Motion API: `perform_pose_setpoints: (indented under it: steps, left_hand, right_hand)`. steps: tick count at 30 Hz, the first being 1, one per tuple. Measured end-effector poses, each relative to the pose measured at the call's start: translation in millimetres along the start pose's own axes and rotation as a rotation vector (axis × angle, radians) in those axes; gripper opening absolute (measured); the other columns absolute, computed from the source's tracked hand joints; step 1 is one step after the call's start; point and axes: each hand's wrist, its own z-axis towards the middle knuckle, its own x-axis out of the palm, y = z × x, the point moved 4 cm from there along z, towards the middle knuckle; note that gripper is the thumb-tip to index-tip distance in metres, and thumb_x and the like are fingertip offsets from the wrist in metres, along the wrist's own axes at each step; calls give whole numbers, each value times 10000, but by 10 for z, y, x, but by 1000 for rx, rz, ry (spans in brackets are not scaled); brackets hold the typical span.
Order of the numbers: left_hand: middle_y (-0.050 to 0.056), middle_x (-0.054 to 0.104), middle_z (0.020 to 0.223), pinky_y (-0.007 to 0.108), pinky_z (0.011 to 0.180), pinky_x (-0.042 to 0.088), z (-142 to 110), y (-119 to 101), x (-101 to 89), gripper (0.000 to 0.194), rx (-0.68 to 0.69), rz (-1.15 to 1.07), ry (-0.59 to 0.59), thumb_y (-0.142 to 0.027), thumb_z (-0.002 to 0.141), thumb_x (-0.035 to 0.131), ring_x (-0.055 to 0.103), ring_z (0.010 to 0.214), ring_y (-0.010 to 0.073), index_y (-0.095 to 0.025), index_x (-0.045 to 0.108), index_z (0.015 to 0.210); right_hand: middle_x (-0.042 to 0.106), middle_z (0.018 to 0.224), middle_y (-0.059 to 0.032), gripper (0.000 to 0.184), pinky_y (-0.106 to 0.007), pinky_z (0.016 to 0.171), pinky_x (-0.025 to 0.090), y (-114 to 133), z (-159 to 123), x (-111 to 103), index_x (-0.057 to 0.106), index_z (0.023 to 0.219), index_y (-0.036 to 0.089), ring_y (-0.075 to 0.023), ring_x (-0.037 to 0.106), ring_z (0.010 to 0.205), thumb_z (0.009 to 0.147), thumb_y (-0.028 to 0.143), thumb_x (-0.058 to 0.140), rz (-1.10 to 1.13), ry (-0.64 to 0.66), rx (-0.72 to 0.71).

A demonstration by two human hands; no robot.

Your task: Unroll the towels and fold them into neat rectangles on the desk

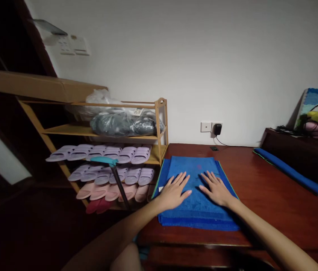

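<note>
A blue towel [194,199], folded into a rectangle with layers beneath it, lies on the reddish-brown wooden table [274,210]. Green edging shows along its sides, and a small white tag sticks out at the left. On the towel's left half rests my left hand [174,192], palm down with fingers spread. My right hand [215,188] lies flat on the right half, its fingers also apart. Both hands touch the cloth, and neither grips it. Farther right, a narrow folded blue cloth with green edging [291,171] lies along the dark raised ledge.
Left of the table stands a wooden shoe rack [159,131] with lilac slippers [111,152], pink slippers and a plastic-wrapped bundle [125,122]. A turquoise-topped pole [119,184] stands before it. A black charger [217,129] is plugged into the wall; its cable runs right.
</note>
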Motion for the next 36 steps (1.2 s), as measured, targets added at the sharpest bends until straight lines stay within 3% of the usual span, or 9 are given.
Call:
perform_pose_setpoints:
  steps: [2,6,11,16,25,30,33,36]
  left_hand:
    - [67,261,1519,432,1122,170,-165,-21,20,588,17,-9,49,-554,951,266,207,1403,210,-267,265,1464]
    - [84,273,1513,455,1118,176,-226,-60,-10,556,-32,4,67,-509,956,316,216,1400,232,-237,334,1440]
    - [68,207,1538,489,1116,157,-413,-266,-113,579,-44,-13,60,-518,952,325,139,1415,275,-260,268,1467]
    - [43,210,1540,521,1112,127,-605,-334,-77,591,14,-28,100,-562,927,362,127,1414,297,-321,270,1459]
    - [33,251,1528,505,1109,150,-270,-52,79,597,8,48,37,-601,923,320,169,1408,275,-321,288,1449]
    - [28,238,1533,509,1103,157,72,170,133,602,-9,71,99,-618,921,288,182,1405,266,-329,280,1450]
    - [50,231,1534,525,1096,158,186,167,107,612,-41,109,149,-604,921,309,181,1404,280,-304,280,1454]
    - [71,194,1544,569,1089,129,127,8,48,592,-80,141,109,-563,941,292,144,1408,307,-268,292,1455]
  right_hand:
    - [194,1533,-50,706,-466,1118,172,27,-180,14,268,1462,301,-241,112,1417,871,683,216,19,48,-39]
    - [173,1535,-76,744,-464,1127,147,79,-309,-80,282,1463,252,-245,111,1417,867,690,206,3,72,-23]
    - [131,1544,-55,720,-507,1118,139,151,-576,-147,212,1477,310,-275,85,1417,864,686,249,21,78,-1]
    - [125,1543,-39,701,-506,1119,143,157,-806,-95,239,1468,318,-268,72,1420,867,677,269,-30,51,-36]
    - [168,1539,-50,706,-504,1105,188,-34,-385,-12,251,1466,313,-266,103,1417,868,687,239,-92,38,-58]
    - [221,1524,-79,708,-490,1093,218,-162,-42,-20,285,1459,279,-254,157,1409,882,677,184,-126,29,-64]
    - [233,1520,-92,676,-456,1106,198,-127,50,-84,317,1449,248,-233,170,1408,909,631,181,-150,-4,-98]
    - [210,1527,-99,676,-480,1110,162,0,-64,-139,334,1444,238,-263,131,1414,911,625,184,-163,-70,-47]
